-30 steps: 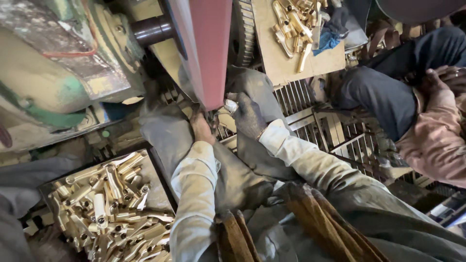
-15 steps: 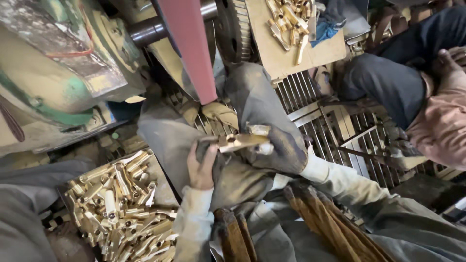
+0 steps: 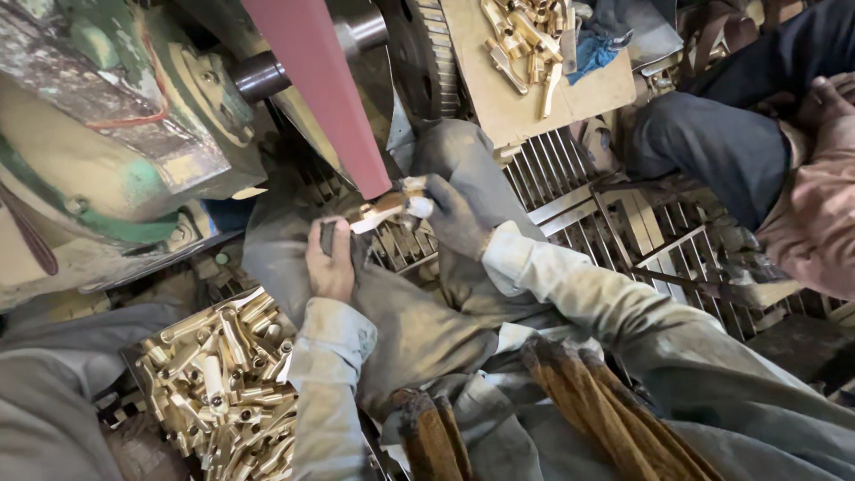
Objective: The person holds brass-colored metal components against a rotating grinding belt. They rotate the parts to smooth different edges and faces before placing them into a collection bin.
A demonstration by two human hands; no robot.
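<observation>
Both hands on one brass part at the belt sander

Closest in, a tray of brass pieces sits by the left knee. The bare left hand and the gloved right hand are each clamped on an end of a brass fitting, held just under the red sanding belt. Further back, a board carries more brass parts.

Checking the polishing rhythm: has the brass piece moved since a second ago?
Yes. The brass piece, held by the left hand and gloved right hand, has dropped away from the red belt, now just below it.
</observation>
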